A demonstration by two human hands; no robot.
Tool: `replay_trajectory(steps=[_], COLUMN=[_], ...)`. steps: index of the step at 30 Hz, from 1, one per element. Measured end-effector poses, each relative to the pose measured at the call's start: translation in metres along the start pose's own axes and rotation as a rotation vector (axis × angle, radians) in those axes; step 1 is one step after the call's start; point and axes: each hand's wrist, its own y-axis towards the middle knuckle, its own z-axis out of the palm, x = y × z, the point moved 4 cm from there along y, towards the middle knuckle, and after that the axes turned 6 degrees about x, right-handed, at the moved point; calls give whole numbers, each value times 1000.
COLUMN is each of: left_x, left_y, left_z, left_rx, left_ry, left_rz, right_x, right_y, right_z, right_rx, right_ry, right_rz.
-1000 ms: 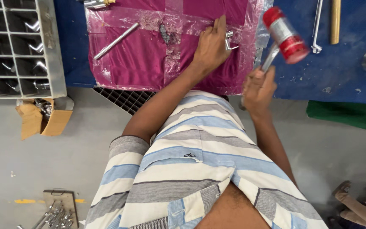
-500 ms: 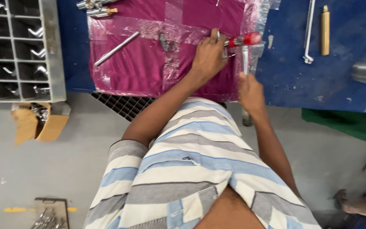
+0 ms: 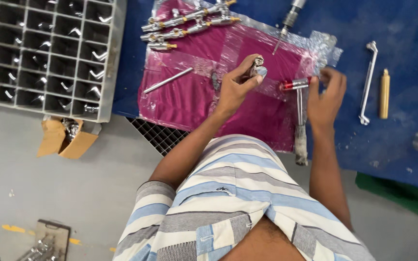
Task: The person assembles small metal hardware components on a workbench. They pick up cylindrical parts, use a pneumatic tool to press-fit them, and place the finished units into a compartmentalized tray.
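My left hand [image 3: 238,84] grips a small chrome fitting [image 3: 258,66] above the magenta cloth [image 3: 189,99] covered in clear plastic. My right hand [image 3: 327,96] rests on the cloth's right edge, its fingers touching the red head of a mallet [image 3: 298,104]. The mallet lies on the bench with its handle pointing toward me. A thin metal rod [image 3: 168,80] lies on the cloth to the left of my left hand.
Several chrome faucet parts [image 3: 185,21] lie at the cloth's top. A grey gridded tray [image 3: 49,53] with chrome pieces stands left. On the blue bench [image 3: 402,140] lie a bent metal wrench [image 3: 367,82] and a wooden handle [image 3: 385,93]. A cardboard box [image 3: 64,137] sits below the tray.
My right hand swung the red-headed mallet down from the air and laid it on the bench. My left hand kept hold of the chrome fitting on the cloth.
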Motion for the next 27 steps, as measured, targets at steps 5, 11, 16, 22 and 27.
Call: replay_trajectory(steps=[5,11,16,22,27], left_x=[-6,-21,-25,20,75], left_y=[10,11,-16,-96,-122], left_z=[-15,-20,-14,-43,-54], left_rx=[-71,-100,16,11,-46], left_ry=[-77,-35,-28,145,-311], left_rz=[36,35,-94,-244,-675], right_x=[-20,-1,18,-7,-1], right_y=[123,218,204,34,-39], right_z=[66,120,106,54,-29], right_rx=[180,159,185,235,-170], right_ry=[313,1049,1516,1919,1758], right_rz=[92,349,707,503,317])
